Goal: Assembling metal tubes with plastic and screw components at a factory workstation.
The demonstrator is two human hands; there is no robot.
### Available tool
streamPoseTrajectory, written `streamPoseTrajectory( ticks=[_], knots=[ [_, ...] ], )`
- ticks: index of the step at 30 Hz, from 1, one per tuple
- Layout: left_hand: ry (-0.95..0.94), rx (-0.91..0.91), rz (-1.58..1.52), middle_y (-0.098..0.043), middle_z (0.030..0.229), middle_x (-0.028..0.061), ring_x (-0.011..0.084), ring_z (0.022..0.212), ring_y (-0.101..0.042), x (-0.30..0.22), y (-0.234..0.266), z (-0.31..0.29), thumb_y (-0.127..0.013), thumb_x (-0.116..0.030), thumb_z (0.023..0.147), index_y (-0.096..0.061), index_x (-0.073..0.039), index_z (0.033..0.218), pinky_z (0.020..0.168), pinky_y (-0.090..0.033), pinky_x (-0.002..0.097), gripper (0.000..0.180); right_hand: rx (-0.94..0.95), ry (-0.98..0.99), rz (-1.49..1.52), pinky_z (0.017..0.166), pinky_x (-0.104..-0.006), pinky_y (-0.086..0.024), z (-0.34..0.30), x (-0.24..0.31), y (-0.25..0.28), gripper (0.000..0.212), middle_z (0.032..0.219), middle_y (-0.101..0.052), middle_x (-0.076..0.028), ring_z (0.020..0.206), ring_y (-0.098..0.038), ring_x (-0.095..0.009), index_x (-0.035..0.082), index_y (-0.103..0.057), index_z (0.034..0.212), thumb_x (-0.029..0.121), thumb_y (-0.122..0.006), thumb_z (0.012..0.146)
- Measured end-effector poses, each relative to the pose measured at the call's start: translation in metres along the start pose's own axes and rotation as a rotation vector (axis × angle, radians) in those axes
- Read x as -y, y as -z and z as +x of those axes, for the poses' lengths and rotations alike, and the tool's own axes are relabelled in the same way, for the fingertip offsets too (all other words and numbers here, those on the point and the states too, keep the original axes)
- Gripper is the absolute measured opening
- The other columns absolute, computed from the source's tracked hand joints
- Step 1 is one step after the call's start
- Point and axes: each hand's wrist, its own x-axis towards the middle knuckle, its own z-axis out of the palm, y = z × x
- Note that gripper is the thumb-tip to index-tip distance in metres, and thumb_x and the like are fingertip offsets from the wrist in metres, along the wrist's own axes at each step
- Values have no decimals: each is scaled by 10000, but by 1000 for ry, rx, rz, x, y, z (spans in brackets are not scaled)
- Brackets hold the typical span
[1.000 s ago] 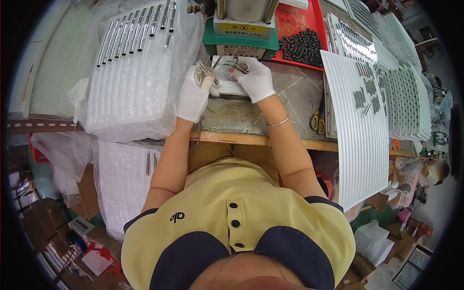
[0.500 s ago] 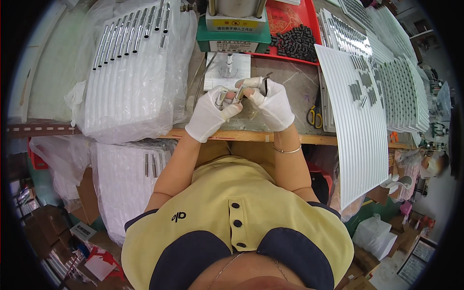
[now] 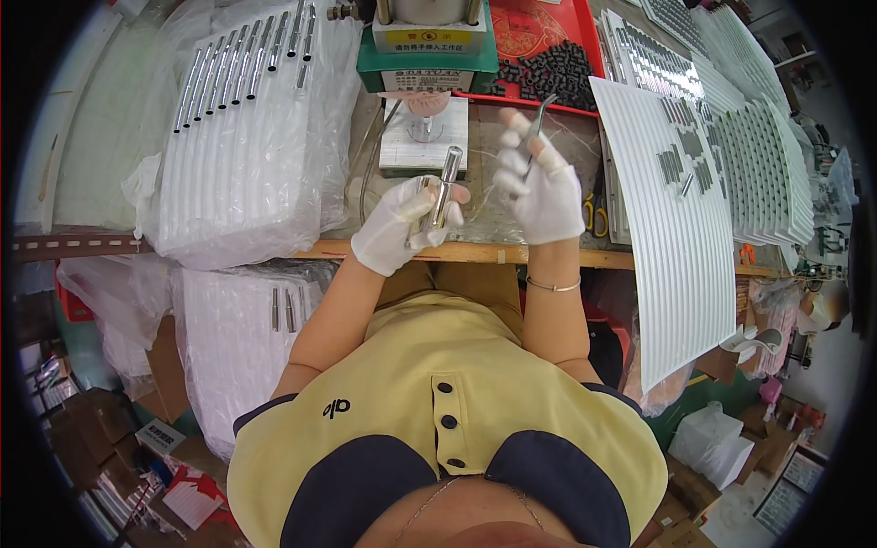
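My left hand (image 3: 393, 228), in a white glove with bare fingertips, is closed around a shiny metal tube (image 3: 450, 164) standing nearly upright. A second metal piece lies lower against its fingers, partly hidden by the glove. To the right, my right hand (image 3: 546, 196), gloved the same way, is raised apart from the left one. Its fingers hold slim grey tweezers (image 3: 534, 137) with a curved tip pointing up and away. Beyond my left hand is the pale metal block (image 3: 395, 151) of a green press (image 3: 370, 68). A pinkish, blurred shape (image 3: 426, 103) sits over that block.
A red tray (image 3: 592, 46) behind holds many small black sleeves. Chrome tubes (image 3: 239, 78) lie on plastic-wrapped white ribbed sheets (image 3: 237, 192) at the left. White ribbed panels (image 3: 671, 292) stand at the right, beside yellow-handled scissors (image 3: 598, 219). The table's wooden edge (image 3: 493, 253) runs in front.
My hands have moved apart: the right one went right with the tweezers, now turned upward. A longer length of metal tube shows in my left hand. The pinkish shape now covers the block's post.
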Motion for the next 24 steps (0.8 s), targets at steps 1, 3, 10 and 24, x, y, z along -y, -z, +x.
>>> streamPoseTrajectory(
  ticks=[1, 3, 10, 24],
  knots=[
    [67, 112, -157, -617, 806, 39, 62, 509, -471, 6, 5, 2, -568, -309, 896, -553, 14, 1063, 404, -331, 171, 363, 59, -30, 334, 538, -224, -413, 2, 1, 2, 343, 845, -536, -37, 712, -486, -99, 9, -471, 1211, 202, -508, 930],
    [151, 309, -416, -604, 820, 48, 47, 476, -402, 16, 9, 7, -450, -307, 963, -539, 23, 1077, 385, -297, 168, 361, 125, -28, 815, 737, -325, -519, 8, -3, -4, 349, 911, -560, -98, 850, -544, -178, 27, -527, 1135, 305, -514, 925],
    [338, 297, -657, -587, 761, 40, 29, 441, -364, 31, 20, 16, -390, -312, 987, -538, 24, 1062, 361, -276, 161, 375, -11, 148, 465, 868, -479, -435, 22, -26, 6, 317, 865, -597, -66, 846, -557, -252, 117, -620, 890, 429, -572, 859],
    [-58, -98, 1041, -578, 677, 52, 130, 519, -547, 8, -20, 6, -649, -202, 771, -499, -47, 830, 444, -411, 260, 225, 2, 31, 365, 317, -242, -163, 10, -27, 0, 477, 438, -257, 58, 345, -193, -77, 84, -570, 812, 459, -324, 972]
  ],
)
